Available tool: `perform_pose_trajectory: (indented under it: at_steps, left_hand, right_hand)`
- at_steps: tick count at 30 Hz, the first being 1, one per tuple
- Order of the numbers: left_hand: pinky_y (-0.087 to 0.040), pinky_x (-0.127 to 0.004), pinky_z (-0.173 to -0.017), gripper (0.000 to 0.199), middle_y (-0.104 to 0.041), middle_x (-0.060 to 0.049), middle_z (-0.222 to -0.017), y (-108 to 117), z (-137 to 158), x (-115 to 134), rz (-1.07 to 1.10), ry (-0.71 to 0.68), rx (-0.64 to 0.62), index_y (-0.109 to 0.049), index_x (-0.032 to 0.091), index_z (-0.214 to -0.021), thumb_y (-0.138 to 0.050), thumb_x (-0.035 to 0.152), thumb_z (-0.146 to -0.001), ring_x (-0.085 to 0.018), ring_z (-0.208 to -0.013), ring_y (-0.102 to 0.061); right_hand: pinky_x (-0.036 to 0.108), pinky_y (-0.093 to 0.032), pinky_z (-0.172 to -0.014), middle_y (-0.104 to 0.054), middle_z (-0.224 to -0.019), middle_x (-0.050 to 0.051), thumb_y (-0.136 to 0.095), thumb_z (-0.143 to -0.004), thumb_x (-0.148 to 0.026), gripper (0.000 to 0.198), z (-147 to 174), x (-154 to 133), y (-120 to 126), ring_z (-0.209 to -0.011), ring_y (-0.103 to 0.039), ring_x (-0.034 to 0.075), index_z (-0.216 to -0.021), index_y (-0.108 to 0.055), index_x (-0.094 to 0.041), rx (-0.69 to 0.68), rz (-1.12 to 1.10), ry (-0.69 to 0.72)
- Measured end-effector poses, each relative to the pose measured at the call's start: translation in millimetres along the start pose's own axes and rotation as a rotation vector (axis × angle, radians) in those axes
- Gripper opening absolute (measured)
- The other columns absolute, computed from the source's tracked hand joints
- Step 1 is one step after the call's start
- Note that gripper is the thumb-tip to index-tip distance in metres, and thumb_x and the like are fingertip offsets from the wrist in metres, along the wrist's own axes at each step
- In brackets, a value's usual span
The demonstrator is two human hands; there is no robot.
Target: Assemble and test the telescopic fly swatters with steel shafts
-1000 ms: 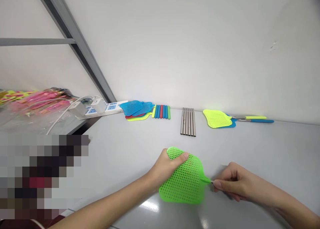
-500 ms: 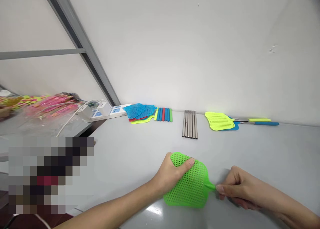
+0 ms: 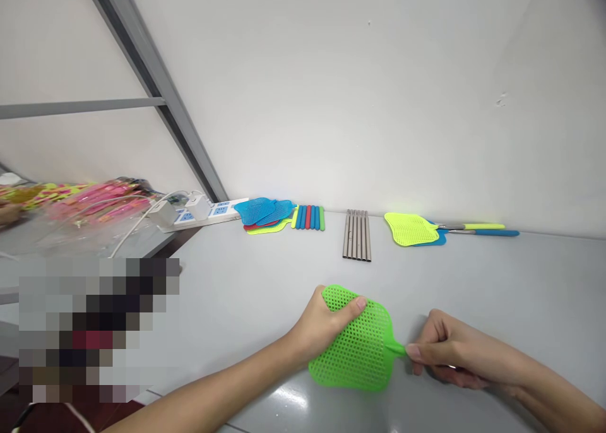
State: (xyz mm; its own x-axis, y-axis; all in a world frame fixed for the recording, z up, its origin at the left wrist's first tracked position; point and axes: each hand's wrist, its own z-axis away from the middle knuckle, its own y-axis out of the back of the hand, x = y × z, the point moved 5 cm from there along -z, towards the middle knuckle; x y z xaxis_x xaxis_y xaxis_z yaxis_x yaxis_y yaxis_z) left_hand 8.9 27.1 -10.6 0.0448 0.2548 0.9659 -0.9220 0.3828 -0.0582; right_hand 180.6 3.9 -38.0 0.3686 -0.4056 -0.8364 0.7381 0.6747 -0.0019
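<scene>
My left hand (image 3: 326, 326) is closed on a bright green fly swatter head (image 3: 357, 351), its thumb lying across the perforated face and its other fingers hidden behind. The head is held over the grey table with its short neck pointing right. At the tip of that neck, my right hand (image 3: 449, 351) is closed in a pinch between thumb and forefinger. Its grip covers the neck's end, so I cannot see whether anything else is inside it.
Along the wall lie stacked blue, red and yellow swatter heads (image 3: 258, 212), several coloured handle grips (image 3: 308, 218) and a row of metal tubes (image 3: 357, 237). Swatters with long handles (image 3: 411, 230) lie at right. A power strip (image 3: 220, 211) and bagged pink items (image 3: 101, 201) are at left.
The view has shifted slightly. Both hands keep their hold on the green swatter head, with the right fingers still at its neck.
</scene>
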Motion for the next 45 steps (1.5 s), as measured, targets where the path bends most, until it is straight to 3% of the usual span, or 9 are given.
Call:
perform_pose_trajectory:
  at_steps: [9,13,17,21,28,34,45]
  left_hand:
    - [-0.044,-0.029,-0.059,0.029,-0.060,-0.006,-0.067,5,-5,-2,0.168,0.161,0.012,-0.056,0.012,-0.069,-0.058,0.041,-0.067,-0.017,-0.062,-0.058]
    - [-0.044,-0.028,-0.059,0.027,-0.060,-0.007,-0.066,5,-9,0,0.194,0.164,-0.044,-0.056,0.011,-0.068,-0.058,0.038,-0.068,-0.016,-0.061,-0.058]
    - [-0.045,-0.029,-0.063,0.024,-0.062,-0.008,-0.072,9,-12,2,0.222,0.152,-0.073,-0.058,0.011,-0.072,-0.058,0.035,-0.069,-0.018,-0.066,-0.059]
    - [-0.046,-0.032,-0.066,0.023,-0.063,-0.010,-0.075,22,-14,10,0.237,0.164,-0.036,-0.059,0.011,-0.075,-0.060,0.033,-0.068,-0.020,-0.071,-0.060]
    - [-0.047,-0.033,-0.068,0.027,-0.065,-0.012,-0.081,44,-20,22,0.187,0.220,-0.004,-0.060,0.012,-0.081,-0.059,0.036,-0.068,-0.023,-0.074,-0.061]
    - [-0.049,-0.032,-0.064,0.028,-0.065,-0.009,-0.079,49,-18,24,0.172,0.227,0.074,-0.060,0.013,-0.082,-0.060,0.037,-0.066,-0.022,-0.071,-0.062]
    - [-0.050,-0.033,-0.060,0.029,-0.064,-0.008,-0.075,49,-22,9,0.185,0.232,0.112,-0.059,0.014,-0.082,-0.061,0.037,-0.065,-0.022,-0.068,-0.062]
  right_hand:
    - [0.016,-0.011,-0.025,-0.039,-0.035,-0.006,-0.050,-0.073,-0.045,0.037,3,-7,0,-0.026,-0.023,0.001,-0.068,-0.064,-0.011,-0.002,0.000,-0.003]
    - [0.015,-0.015,-0.026,-0.043,-0.040,-0.004,-0.047,-0.075,-0.046,0.039,4,-10,2,-0.029,-0.026,0.001,-0.075,-0.064,-0.011,-0.034,0.035,0.025]
    - [0.015,-0.028,-0.032,-0.050,-0.052,-0.002,-0.050,-0.075,-0.042,0.033,9,-19,8,-0.036,-0.035,0.003,-0.080,-0.062,-0.012,-0.091,0.081,0.125]
    - [0.015,-0.029,-0.033,-0.054,-0.060,0.000,-0.054,-0.072,-0.041,0.032,15,-17,23,-0.038,-0.037,0.003,-0.084,-0.060,-0.012,-0.138,0.201,0.081]
    - [0.017,-0.026,-0.033,-0.054,-0.058,0.000,-0.051,-0.074,-0.040,0.033,17,-15,44,-0.035,-0.032,0.002,-0.088,-0.062,-0.011,-0.077,0.173,0.105]
    - [0.018,-0.026,-0.035,-0.045,-0.048,-0.003,-0.050,-0.075,-0.040,0.034,13,-23,44,-0.039,-0.034,0.004,-0.086,-0.063,-0.010,0.087,0.149,0.265]
    - [0.017,-0.025,-0.033,-0.043,-0.047,-0.004,-0.053,-0.073,-0.039,0.035,11,-18,47,-0.039,-0.034,0.004,-0.086,-0.063,-0.009,0.085,0.105,0.237]
